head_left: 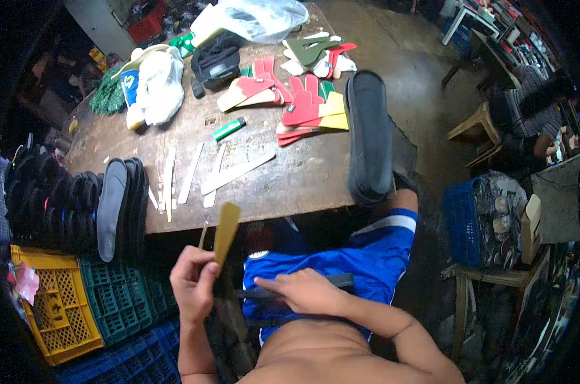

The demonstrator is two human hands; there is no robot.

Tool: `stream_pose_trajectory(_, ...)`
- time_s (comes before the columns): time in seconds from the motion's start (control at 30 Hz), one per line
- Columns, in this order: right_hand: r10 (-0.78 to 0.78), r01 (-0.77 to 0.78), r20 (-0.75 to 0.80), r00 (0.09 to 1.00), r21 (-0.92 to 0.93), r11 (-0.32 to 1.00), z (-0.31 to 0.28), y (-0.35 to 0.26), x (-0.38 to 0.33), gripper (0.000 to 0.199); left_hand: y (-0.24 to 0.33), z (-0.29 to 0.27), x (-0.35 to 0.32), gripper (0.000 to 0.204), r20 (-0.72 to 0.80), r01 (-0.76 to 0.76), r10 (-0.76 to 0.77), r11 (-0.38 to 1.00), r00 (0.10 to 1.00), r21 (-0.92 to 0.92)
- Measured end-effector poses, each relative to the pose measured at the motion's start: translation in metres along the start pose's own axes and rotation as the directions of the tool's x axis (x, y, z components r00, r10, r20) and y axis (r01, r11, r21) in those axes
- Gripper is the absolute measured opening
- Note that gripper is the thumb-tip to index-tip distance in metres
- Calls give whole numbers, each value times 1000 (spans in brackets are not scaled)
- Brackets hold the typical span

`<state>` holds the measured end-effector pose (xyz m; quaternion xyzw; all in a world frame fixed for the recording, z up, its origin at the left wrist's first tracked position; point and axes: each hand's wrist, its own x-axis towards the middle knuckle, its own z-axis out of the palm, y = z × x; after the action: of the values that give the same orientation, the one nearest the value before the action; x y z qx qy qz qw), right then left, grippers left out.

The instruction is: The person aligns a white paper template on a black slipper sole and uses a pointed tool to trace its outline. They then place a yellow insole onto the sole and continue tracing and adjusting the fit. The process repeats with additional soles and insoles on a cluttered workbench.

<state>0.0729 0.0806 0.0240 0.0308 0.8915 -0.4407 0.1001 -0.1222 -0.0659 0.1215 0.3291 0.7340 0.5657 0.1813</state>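
Observation:
My left hand [196, 276] is closed round the lower end of a flat yellowish strip [226, 234] with a rounded tip, held upright before the table edge. A thinner pale strip [203, 237] sticks up just behind the fingers. Across my lap lies a black shoe sole [342, 280], partly covered by my right hand [308, 292], which rests on it with fingers stretched out to the left. Several pale flat strips [238, 174] are spread on the wooden table [290, 192], near a green tube-like object [229, 129].
Stacked black soles [114, 208] line the table's left edge; another black sole [368, 137] stands at its right corner. Red and yellow cut pieces [306, 109], a black cap [216, 64] and plastic bags [164, 89] lie farther back. Crates [59, 313] stand below left. A person [536, 102] sits at right.

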Motion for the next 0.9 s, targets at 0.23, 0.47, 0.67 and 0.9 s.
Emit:
stream_pose_trajectory(0.23,263,41,-217,940,839,543,10,27,19,31,-52,35,-61,11,279,136,-197,965,940,225)
stream_pose_trajectory(0.47,405,79,-112,908,992,99,19,41,1,27,-67,41,-67,26,132,-144,94,879,987,454)
stream_pose_trajectory(0.67,449,215,-216,867,975,54,-8,30,0,42,-93,36,-70,13,239,180,-221,967,946,179)
stream_pose_trajectory(0.9,275,648,-661,699,747,148,-3,-5,13,16,-103,37,-79,40,296,-115,50,972,954,206)
